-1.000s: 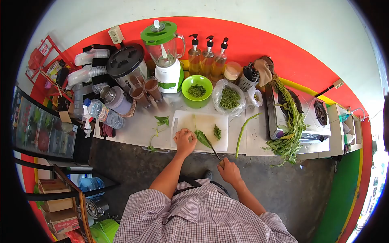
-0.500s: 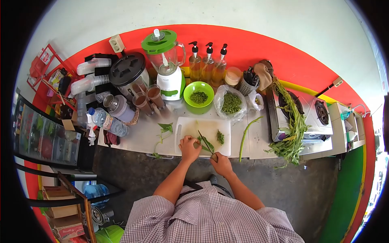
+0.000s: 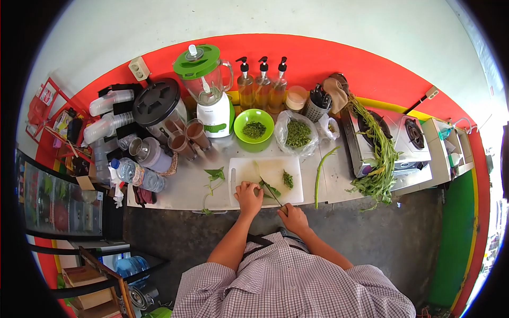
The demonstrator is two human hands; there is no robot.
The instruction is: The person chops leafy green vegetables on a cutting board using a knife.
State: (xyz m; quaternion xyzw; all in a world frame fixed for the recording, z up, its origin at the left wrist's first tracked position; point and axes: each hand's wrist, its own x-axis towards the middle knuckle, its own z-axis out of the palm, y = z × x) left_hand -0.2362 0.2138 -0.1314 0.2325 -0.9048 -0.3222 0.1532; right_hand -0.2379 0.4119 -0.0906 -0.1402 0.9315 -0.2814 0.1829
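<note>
Green leaf, one, lies at the centre of the frame on one white cutting board. It is dark green, long and narrow, slanting down to the right. One knife lies along it, blade aslant. The left hand has its fingers bent at the leaf's left side; whether they pinch or only press, I cannot tell. The right hand is wrapped around the knife's handle. One small heap of chopped greens sits right of the leaf. On the table, one leafy sprig lies left of the board and one thick green stem right of it. Toward the upper middle are one green bowl and one clear bag, both holding chopped greens, three pump bottles, one blender and two brown-filled glasses.
</note>
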